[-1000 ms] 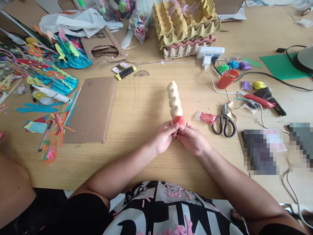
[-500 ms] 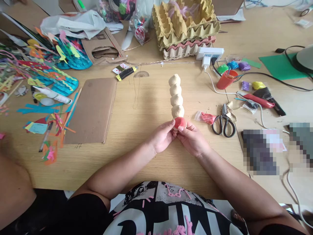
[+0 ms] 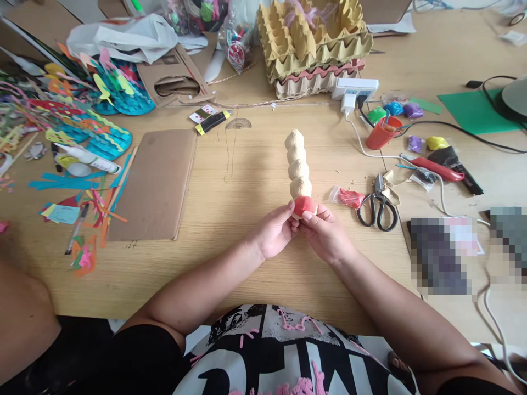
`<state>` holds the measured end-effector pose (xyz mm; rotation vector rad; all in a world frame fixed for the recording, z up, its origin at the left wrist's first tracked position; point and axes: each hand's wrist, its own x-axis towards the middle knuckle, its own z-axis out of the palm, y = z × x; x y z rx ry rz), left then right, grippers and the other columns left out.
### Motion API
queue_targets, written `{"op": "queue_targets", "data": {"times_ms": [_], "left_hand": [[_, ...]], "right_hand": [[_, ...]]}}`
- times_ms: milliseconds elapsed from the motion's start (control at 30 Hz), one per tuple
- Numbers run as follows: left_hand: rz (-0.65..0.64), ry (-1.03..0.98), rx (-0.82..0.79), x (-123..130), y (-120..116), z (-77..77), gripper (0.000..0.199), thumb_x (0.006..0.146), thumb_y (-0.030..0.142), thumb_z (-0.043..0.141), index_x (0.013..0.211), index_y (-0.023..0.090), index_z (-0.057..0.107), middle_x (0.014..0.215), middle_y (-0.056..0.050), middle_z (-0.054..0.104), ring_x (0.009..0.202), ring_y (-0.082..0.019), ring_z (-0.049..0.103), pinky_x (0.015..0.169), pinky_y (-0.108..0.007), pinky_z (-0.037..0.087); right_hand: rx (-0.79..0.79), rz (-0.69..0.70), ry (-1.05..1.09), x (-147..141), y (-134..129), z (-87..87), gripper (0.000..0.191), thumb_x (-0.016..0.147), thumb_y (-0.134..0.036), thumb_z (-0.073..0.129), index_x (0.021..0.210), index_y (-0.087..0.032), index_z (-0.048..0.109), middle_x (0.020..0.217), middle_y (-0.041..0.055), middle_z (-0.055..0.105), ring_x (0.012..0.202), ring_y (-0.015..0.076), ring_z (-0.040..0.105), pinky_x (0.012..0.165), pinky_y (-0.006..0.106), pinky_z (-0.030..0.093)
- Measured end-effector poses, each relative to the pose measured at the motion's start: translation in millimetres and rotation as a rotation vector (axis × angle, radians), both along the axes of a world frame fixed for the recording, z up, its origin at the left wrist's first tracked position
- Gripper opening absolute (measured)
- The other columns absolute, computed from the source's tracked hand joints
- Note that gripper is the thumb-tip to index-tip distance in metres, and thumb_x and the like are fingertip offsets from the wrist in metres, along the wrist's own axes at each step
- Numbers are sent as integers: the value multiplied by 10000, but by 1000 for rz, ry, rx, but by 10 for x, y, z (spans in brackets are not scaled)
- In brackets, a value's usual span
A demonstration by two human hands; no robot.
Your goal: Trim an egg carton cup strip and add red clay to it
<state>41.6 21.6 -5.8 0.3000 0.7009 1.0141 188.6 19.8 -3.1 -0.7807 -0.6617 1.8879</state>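
Observation:
A strip of pale egg-carton cups points away from me over the middle of the table. Its nearest cup carries a layer of smooth red clay. My left hand pinches that cup from the left, thumb at the edge of the red. From the other side my right hand grips the same cup, its thumb pressed on the clay. The fingers beneath the cup are partly hidden. Right of the hands lie a small bag of red clay and black-handled scissors.
A cardboard sheet lies to the left, beside paper strips and a glue bottle. Stacked egg trays stand at the back near a white power strip. An orange cup and clay packets are at right. Someone's bare limb shows far left.
The far end of the egg-carton strip has dipped slightly toward me. A little more of the red cup's right rim shows. Both hands keep their hold.

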Motion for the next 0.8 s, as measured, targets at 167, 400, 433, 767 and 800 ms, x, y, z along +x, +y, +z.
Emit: {"op": "queue_targets", "data": {"times_ms": [167, 400, 433, 767, 800], "left_hand": [[6, 4, -1, 17, -3, 16, 500, 670, 572, 987, 821, 156, 754, 708, 30, 564, 656, -77, 451, 606, -214, 401], [5, 12, 20, 24, -7, 0, 508, 658, 581, 991, 861, 164, 784, 756, 7, 642, 678, -78, 495, 625, -210, 403], [3, 11, 23, 24, -9, 0, 511, 658, 585, 990, 866, 164, 788, 758, 5, 645, 683, -80, 500, 634, -211, 407], [18, 32, 28, 15, -22, 41, 526, 650, 567, 1000, 889, 158, 772, 754, 26, 565, 692, -88, 457, 658, -240, 406], [19, 39, 33, 14, -22, 44, 524, 654, 566, 998, 886, 155, 770, 756, 24, 568, 691, -88, 459, 656, -241, 406]], "right_hand": [[-24, 17, 13, -3, 10, 10, 350, 735, -403, 1001, 842, -220, 723, 779, -12, 732, 735, 130, 652, 702, 269, 546], [-43, 26, 37, -1, 24, 37, 392, 777, -436, 968, 744, -216, 646, 652, -54, 594, 665, 111, 596, 693, 255, 537], [-43, 25, 32, -2, 24, 32, 396, 771, -446, 970, 750, -218, 648, 655, -54, 595, 667, 112, 597, 692, 256, 535], [116, -55, -224, -30, 7, 22, 379, 764, -502, 961, 831, -221, 717, 752, -7, 720, 727, 148, 625, 724, 304, 520], [130, -78, -245, -35, 3, 22, 373, 770, -502, 957, 831, -219, 721, 759, -1, 726, 736, 154, 626, 729, 309, 519]]}}
